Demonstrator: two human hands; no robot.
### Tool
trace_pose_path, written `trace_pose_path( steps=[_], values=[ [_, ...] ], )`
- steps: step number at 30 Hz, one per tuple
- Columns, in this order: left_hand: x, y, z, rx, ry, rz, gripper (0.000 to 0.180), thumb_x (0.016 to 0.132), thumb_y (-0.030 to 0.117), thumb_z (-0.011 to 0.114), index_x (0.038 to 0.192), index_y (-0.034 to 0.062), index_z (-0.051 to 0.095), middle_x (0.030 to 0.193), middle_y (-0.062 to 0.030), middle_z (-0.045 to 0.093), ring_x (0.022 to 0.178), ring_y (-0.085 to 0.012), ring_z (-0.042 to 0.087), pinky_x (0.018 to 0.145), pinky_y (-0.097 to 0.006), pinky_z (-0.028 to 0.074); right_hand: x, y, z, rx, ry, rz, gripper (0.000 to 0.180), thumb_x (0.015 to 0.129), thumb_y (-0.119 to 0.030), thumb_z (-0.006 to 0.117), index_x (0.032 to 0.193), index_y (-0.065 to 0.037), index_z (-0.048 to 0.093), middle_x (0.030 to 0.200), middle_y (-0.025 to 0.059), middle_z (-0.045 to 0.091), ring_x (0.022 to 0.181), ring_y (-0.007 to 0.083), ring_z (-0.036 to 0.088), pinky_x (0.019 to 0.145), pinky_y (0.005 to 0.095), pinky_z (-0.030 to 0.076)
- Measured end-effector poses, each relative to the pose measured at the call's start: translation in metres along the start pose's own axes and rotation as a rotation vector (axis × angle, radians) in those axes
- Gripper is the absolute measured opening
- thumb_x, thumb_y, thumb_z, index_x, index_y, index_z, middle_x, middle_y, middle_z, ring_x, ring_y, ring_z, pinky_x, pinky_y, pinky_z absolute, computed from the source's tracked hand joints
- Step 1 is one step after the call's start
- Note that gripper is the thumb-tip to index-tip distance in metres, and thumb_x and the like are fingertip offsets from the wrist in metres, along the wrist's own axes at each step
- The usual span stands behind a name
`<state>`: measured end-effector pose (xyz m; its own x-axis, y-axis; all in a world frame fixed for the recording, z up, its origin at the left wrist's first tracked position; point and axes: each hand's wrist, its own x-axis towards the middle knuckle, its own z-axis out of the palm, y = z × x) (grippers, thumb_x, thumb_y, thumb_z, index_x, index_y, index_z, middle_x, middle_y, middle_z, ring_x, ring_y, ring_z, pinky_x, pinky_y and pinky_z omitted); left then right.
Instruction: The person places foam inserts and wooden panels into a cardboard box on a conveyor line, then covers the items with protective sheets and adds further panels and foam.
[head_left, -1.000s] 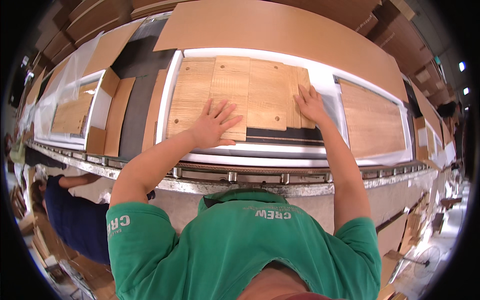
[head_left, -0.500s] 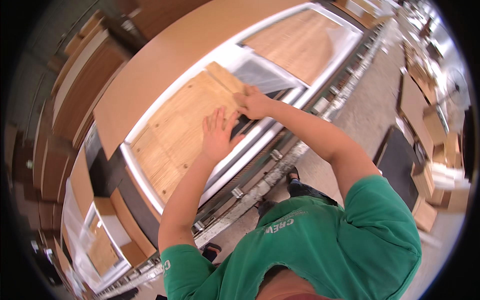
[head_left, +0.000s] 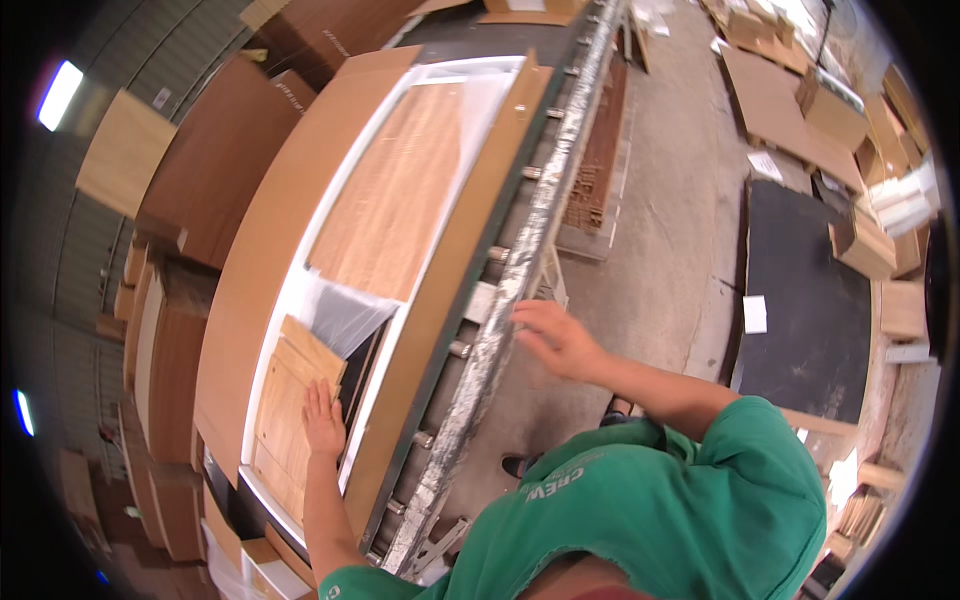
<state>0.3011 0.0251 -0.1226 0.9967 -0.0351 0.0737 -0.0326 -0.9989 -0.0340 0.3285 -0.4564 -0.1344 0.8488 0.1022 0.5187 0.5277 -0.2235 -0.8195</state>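
Observation:
My left hand lies flat with fingers stretched on a pale wooden panel with small holes. A narrower wooden board lies at that panel's far end. Both sit inside a white foam frame in a long open cardboard carton. Translucent wrap lies between them and a larger wood-grain panel farther along. My right hand is off the carton, in the air by the conveyor's worn rail. Its fingers are apart and nothing is in it.
A cardboard flap runs along the carton's right side; a wide one spreads to its left. Stacked brown boards stand at the left. On the floor at right lie a black sheet and several cardboard boxes.
My right hand has left the wooden board and swung right, away from the carton. My left hand stays on the panel. The view has turned, and a flap now shows along the carton's right side.

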Motion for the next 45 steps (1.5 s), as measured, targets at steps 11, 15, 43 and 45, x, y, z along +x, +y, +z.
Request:
trace_pose_path(
  steps=[11, 15, 43, 45],
  values=[
    [0.061, -0.005, 0.017, -0.677, 0.240, -0.801, 0.046, 0.076, -0.005, 0.054, 0.122, -0.0011, 0.053, 0.103, -0.0072, 0.060, 0.079, -0.0117, 0.056, 0.068, -0.023, 0.047, -0.120, 0.175, -0.292, -0.416, -0.373, 0.845, 0.029, 0.081, -0.027, 0.059, 0.096, -0.004, 0.066, 0.089, 0.0198, 0.065, 0.084, 0.0345, 0.063, 0.076, 0.0427, 0.050],
    [0.183, 0.067, 0.005, -0.540, 0.643, -0.779, 0.028, 0.085, 0.010, 0.054, 0.107, -0.0065, 0.061, 0.097, -0.0125, 0.066, 0.086, -0.0191, 0.061, 0.080, -0.029, 0.047, -0.091, 0.238, -0.331, -0.587, -0.268, 0.852, 0.031, 0.081, -0.027, 0.059, 0.102, -0.004, 0.064, 0.091, 0.0209, 0.064, 0.086, 0.0369, 0.061, 0.078, 0.0419, 0.049],
    [0.813, 1.136, 0.088, -0.802, -0.590, 0.811, 0.018, 0.075, 0.027, 0.058, 0.078, 0.0096, 0.063, 0.076, -0.0140, 0.063, 0.073, -0.0326, 0.061, 0.075, -0.047, 0.046, 0.024, 0.623, -0.782, -0.551, -0.065, 1.474, 0.031, 0.080, -0.031, 0.057, 0.083, -0.003, 0.069, 0.085, 0.0210, 0.065, 0.079, 0.0380, 0.064, 0.071, 0.0453, 0.050],
    [0.895, 1.132, 0.069, -1.190, 0.144, 0.586, 0.009, 0.075, 0.011, 0.060, 0.080, 0.0048, 0.064, 0.079, -0.0136, 0.064, 0.070, -0.0257, 0.061, 0.064, -0.035, 0.049, 0.130, 0.654, -0.879, -0.703, -0.121, 1.362, 0.032, 0.083, -0.033, 0.059, 0.091, -0.004, 0.069, 0.074, 0.0163, 0.066, 0.069, 0.0287, 0.065, 0.066, 0.0384, 0.051]
  ],
)
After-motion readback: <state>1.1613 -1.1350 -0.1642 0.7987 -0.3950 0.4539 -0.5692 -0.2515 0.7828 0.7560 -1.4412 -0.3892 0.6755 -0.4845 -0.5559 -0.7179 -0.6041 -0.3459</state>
